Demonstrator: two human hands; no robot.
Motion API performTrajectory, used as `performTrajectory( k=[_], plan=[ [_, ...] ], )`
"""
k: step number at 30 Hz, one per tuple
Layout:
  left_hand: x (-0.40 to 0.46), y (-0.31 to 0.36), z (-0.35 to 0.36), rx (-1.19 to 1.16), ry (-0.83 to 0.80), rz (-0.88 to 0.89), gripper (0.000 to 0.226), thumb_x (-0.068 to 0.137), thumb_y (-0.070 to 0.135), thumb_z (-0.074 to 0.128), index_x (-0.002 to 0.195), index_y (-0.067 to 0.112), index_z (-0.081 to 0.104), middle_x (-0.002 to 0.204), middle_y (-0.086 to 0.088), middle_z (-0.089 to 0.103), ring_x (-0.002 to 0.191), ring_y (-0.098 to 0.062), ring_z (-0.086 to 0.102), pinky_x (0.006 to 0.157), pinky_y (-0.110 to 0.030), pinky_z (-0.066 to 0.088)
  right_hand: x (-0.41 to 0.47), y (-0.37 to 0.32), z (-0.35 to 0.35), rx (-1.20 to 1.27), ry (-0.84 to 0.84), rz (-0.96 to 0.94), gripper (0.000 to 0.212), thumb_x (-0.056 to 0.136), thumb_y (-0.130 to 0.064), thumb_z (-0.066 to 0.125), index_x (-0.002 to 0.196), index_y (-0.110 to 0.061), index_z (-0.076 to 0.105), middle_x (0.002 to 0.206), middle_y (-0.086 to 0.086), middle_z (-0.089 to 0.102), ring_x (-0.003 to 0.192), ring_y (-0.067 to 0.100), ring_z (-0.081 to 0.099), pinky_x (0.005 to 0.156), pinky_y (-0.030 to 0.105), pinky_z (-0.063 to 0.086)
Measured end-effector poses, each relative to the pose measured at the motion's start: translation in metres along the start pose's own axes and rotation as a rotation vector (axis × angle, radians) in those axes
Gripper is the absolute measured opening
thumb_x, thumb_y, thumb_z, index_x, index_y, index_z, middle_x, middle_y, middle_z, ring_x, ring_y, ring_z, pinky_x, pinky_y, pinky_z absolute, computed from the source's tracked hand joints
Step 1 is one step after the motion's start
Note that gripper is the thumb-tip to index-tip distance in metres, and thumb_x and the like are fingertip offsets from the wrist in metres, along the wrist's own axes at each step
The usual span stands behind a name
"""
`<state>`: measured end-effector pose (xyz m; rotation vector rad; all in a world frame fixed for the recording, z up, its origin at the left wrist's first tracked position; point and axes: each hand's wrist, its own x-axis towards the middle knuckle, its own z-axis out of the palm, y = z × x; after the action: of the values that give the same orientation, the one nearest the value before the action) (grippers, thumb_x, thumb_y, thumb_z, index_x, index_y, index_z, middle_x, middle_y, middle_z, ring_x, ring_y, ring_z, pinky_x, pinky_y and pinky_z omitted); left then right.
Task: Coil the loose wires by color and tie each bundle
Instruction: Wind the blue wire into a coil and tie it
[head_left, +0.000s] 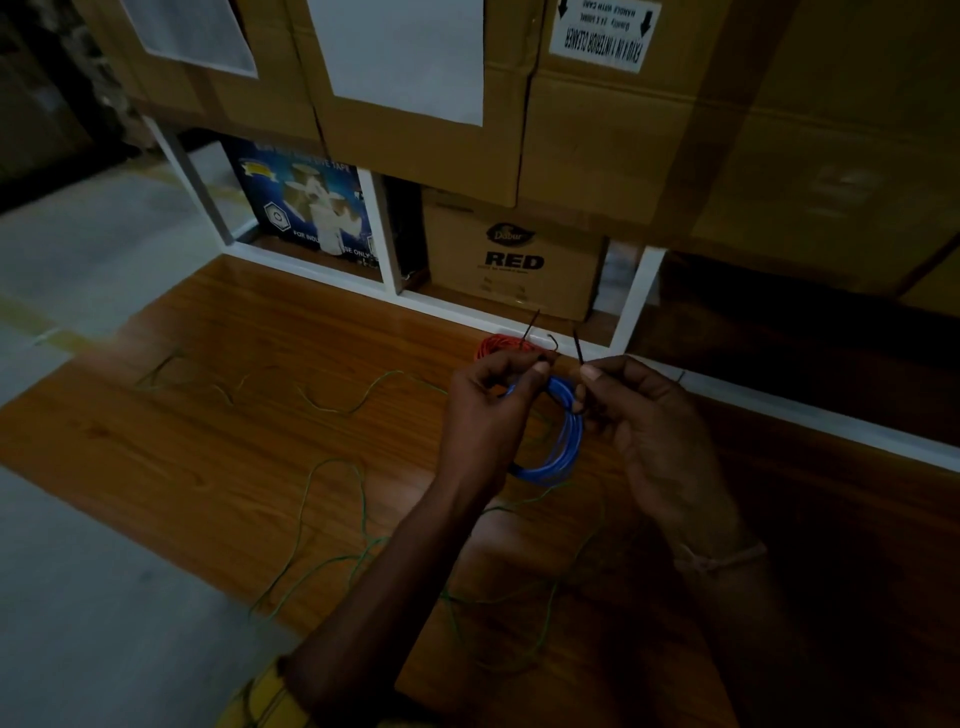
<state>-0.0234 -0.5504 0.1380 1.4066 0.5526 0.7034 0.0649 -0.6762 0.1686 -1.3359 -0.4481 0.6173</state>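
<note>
A coil of blue wire (558, 447) hangs between my hands above the wooden table (218, 447). My left hand (488, 410) pinches one end of a thin dark tie (579, 345) at the coil's top. My right hand (649, 421) pinches the tie's other end, which sticks up past my thumb. A red wire coil (498, 345) lies on the table just behind my left hand, partly hidden. Loose green wire (332, 499) sprawls over the table to the left and under my forearms.
A white-framed shelf (384, 270) stands right behind the table, holding a blue printed box (306, 208) and a brown carton marked RED (514, 260). Large cardboard boxes (415, 78) are stacked above. Grey floor (78, 571) lies to the left.
</note>
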Motion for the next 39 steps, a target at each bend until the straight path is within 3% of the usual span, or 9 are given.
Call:
performTrajectory(
  k=[6,11,19,28,35,39],
  plan=[
    [-0.011,0.001,-0.012,0.013,0.093,0.015,0.002,0.096,0.016,0.078,0.098,0.016,0.078,0.080,0.011,0.072,0.053,0.002,0.054,0.057,-0.022,0.040,-0.007,-0.007,0.014,-0.036,-0.003,0.027,0.025,0.097,-0.016,0.063,0.072,-0.017,0.069,0.073,0.008,0.062,0.081,0.029,0.057,0.078,0.045,0.045],
    [-0.015,0.008,-0.017,-0.008,0.092,0.060,0.003,0.095,0.013,0.078,0.097,0.010,0.077,0.084,0.001,0.073,0.053,0.002,0.055,0.057,-0.018,0.041,-0.010,-0.010,0.021,-0.074,-0.002,0.011,0.027,0.095,-0.013,0.063,0.069,-0.016,0.066,0.069,0.008,0.059,0.075,0.027,0.055,0.073,0.041,0.045],
    [-0.018,0.017,-0.013,-0.056,0.072,0.086,0.006,0.094,0.002,0.075,0.099,0.005,0.078,0.082,0.004,0.075,0.052,0.005,0.057,0.054,-0.011,0.043,-0.010,-0.015,0.022,-0.084,0.014,-0.017,0.029,0.094,-0.010,0.064,0.066,-0.016,0.067,0.067,0.009,0.057,0.071,0.025,0.054,0.071,0.040,0.046],
    [-0.017,0.025,-0.011,-0.047,0.117,0.057,0.008,0.090,0.003,0.080,0.092,0.008,0.075,0.078,0.003,0.071,0.052,0.002,0.056,0.051,-0.013,0.043,-0.010,-0.017,0.021,-0.076,-0.007,0.004,0.020,0.087,-0.019,0.069,0.067,-0.017,0.069,0.068,0.010,0.058,0.076,0.029,0.055,0.077,0.046,0.046],
    [-0.017,0.028,-0.013,-0.058,0.075,0.069,0.008,0.091,0.002,0.079,0.090,0.010,0.076,0.076,0.006,0.072,0.054,0.003,0.057,0.053,-0.012,0.044,-0.011,-0.019,0.022,-0.068,-0.012,0.017,0.025,0.093,-0.013,0.067,0.068,-0.016,0.069,0.068,0.011,0.059,0.077,0.030,0.054,0.077,0.046,0.043],
    [-0.018,0.028,-0.013,-0.066,0.074,0.070,0.004,0.091,0.001,0.078,0.095,0.004,0.077,0.076,0.006,0.072,0.053,0.003,0.057,0.053,-0.011,0.044,-0.011,-0.021,0.023,-0.088,0.000,0.023,0.027,0.094,-0.011,0.065,0.067,-0.017,0.069,0.065,0.008,0.059,0.072,0.027,0.054,0.069,0.038,0.044]
  ],
)
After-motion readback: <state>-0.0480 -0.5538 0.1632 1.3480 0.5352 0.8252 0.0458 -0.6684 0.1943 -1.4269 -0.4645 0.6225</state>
